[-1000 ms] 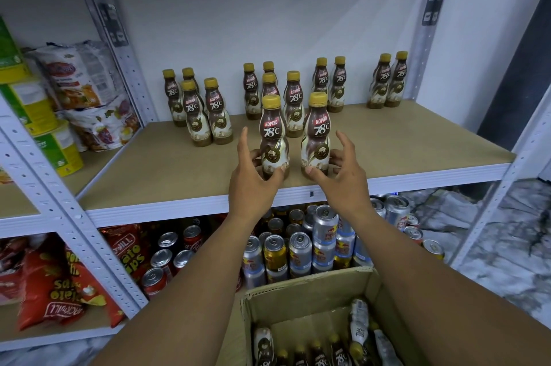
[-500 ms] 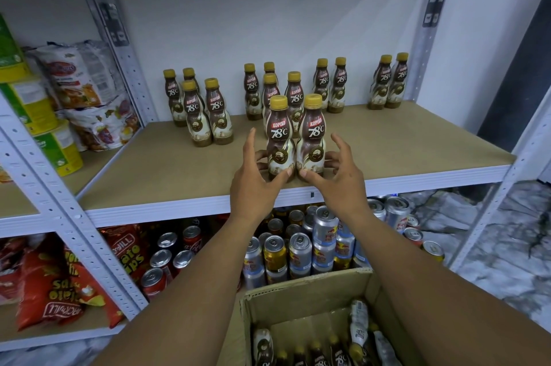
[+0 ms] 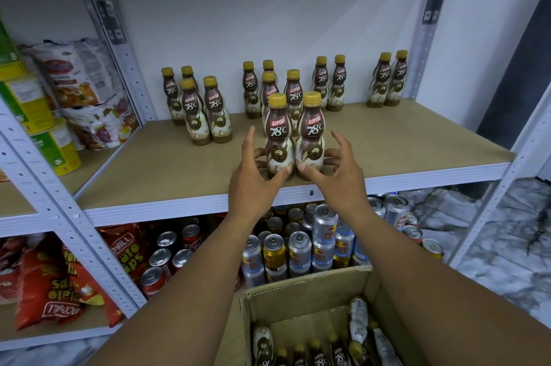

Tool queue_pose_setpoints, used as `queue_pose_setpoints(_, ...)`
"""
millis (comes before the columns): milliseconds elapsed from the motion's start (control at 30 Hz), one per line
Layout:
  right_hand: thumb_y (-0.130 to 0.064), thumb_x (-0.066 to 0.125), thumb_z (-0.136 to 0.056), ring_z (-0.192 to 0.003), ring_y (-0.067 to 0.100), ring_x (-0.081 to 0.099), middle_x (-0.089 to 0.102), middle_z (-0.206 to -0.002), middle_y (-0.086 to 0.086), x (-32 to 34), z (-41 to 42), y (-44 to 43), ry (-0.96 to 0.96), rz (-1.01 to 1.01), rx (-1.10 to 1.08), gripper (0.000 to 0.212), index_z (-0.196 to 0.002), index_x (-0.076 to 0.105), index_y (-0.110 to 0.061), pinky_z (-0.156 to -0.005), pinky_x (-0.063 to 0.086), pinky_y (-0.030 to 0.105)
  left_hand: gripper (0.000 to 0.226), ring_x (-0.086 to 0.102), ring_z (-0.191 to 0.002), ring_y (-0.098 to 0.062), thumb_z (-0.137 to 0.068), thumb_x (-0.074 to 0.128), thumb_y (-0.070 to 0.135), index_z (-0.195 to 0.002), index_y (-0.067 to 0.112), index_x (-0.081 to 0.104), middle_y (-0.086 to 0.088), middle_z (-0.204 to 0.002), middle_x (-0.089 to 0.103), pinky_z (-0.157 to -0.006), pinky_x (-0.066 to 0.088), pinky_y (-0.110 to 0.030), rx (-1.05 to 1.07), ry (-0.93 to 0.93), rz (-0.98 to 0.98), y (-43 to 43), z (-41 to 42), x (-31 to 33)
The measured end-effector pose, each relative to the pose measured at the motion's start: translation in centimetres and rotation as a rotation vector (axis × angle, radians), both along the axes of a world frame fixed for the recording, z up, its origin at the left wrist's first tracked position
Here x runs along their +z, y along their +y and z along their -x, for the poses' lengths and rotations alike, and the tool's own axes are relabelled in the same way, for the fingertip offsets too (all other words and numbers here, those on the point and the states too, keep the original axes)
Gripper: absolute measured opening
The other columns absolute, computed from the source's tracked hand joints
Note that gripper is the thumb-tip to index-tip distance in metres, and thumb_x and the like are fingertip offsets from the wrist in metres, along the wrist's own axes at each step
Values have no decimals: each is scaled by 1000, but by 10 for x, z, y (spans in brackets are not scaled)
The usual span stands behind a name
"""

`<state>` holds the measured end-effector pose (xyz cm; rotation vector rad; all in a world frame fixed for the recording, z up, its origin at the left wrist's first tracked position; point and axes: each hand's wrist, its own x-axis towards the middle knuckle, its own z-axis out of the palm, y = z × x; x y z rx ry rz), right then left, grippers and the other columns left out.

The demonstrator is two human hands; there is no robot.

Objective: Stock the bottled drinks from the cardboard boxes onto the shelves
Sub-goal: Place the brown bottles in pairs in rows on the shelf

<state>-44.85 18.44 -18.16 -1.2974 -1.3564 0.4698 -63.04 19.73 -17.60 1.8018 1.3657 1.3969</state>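
Note:
Two brown Kopiko 78°C bottles with yellow caps, the left bottle [image 3: 278, 139] and the right bottle [image 3: 311, 136], stand upright side by side, touching, near the front of the wooden shelf [image 3: 149, 168]. My left hand [image 3: 253, 180] cups the left one low down; its thumb touches the base and its index finger points up. My right hand [image 3: 338, 174] cups the right one the same way, fingers loosely spread. More such bottles stand in groups at the back, such as the left group [image 3: 198, 109]. The open cardboard box [image 3: 298, 294] below holds several more bottles [image 3: 319, 356].
Drink cans [image 3: 298, 246] fill the shelf underneath. Red chip bags [image 3: 59, 285] lie at the lower left, snack bags [image 3: 80, 79] and green-yellow tubs [image 3: 56, 145] on the left bay. Grey uprights [image 3: 423, 37] frame the shelf. A white wall stands to the right.
Both hands have slid the two front bottles together and a little deeper onto the shelf; the gap between the bottles has closed.

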Motion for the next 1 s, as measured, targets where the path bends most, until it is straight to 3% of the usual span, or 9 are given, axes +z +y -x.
queue_pose_setpoints(100, -48, 81, -82, -114, 9, 59, 56, -130, -6, 21, -2, 0, 25, -45, -9, 89, -154, 30, -36, -96, 54, 38, 104, 60, -106, 10, -85, 82, 40, -160, 45, 10, 24, -124, 55, -96, 57, -38, -13, -48, -11, -1, 2, 16)
queue_pose_setpoints(200, -48, 80, -82, -119, 10, 57, 56, -136, -4, 54, -4, 4, 6, -122, -17, 89, -154, 29, -39, -100, 53, 41, 99, 55, -124, -4, -85, 81, 43, -158, 49, 14, 13, -142, 52, -101, 53, -45, 6, -42, -95, 1, 2, 49)
queue_pose_setpoints(400, -47, 84, -79, -120, 4, 57, 55, -140, -7, 85, -5, 8, -185, -164, 79, 90, -153, 32, -41, -97, 53, 31, 92, 48, -134, -11, -87, 81, 32, -159, 40, 24, 3, -150, 48, -104, 44, -31, -35, 139, -197, 10, -2, 89)
queue_pose_setpoints(500, -25, 85, -82, -104, -22, 53, 53, -118, -33, 78, -7, 11, -262, -167, 157, 81, -150, 41, -33, -88, 51, 11, 90, 58, -123, -7, -85, 82, 25, -157, 39, 30, 11, -138, 55, -104, 52, -36, -119, 189, -107, 14, -1, 83)
queue_pose_setpoints(567, -18, 84, -83, -100, -27, 51, 50, -113, -39, 74, -9, 13, -270, -173, 151, 80, -150, 41, -33, -81, 50, 7, 87, 63, -116, -6, -87, 81, 20, -156, 40, 31, 17, -126, 57, -100, 55, -39, -136, 196, -94, 15, -2, 78)
queue_pose_setpoints(667, -21, 84, -83, -102, -11, 60, 58, -118, -26, 72, -9, 16, -270, -176, 138, 83, -149, 37, -42, -84, 57, 23, 85, 63, -111, 0, -88, 79, 18, -155, 42, 31, 22, -121, 56, -96, 56, -34, -137, 194, -111, 17, 0, 75)
queue_pose_setpoints(800, -22, 85, -82, -101, -7, 64, 60, -117, -21, 72, -11, 17, -242, -158, 144, 86, -147, 35, -44, -82, 61, 34, 86, 53, -96, 26, -89, 79, 17, -155, 43, 30, 39, -112, 46, -78, 45, -1, -140, 218, -114, 20, 3, 73)
queue_pose_setpoints(933, -25, 84, -83, -94, 3, 67, 60, -108, -30, 70, -12, 17, -264, -147, 129, 84, -147, 36, -45, -79, 61, 41, 88, 55, -91, 28, -88, 79, 12, -155, 43, 31, 43, -111, 46, -70, 42, 2, -144, 209, -120, 19, 4, 72)
queue_pose_setpoints(1000, -28, 84, -84, -93, 12, 68, 67, -108, -16, 68, -12, 17, -287, -145, 109, 83, -148, 34, -46, -78, 60, 45, 89, 56, -92, 27, -88, 80, 12, -155, 44, 31, 43, -111, 46, -70, 43, 1, -141, 215, -126, 21, 3, 71)
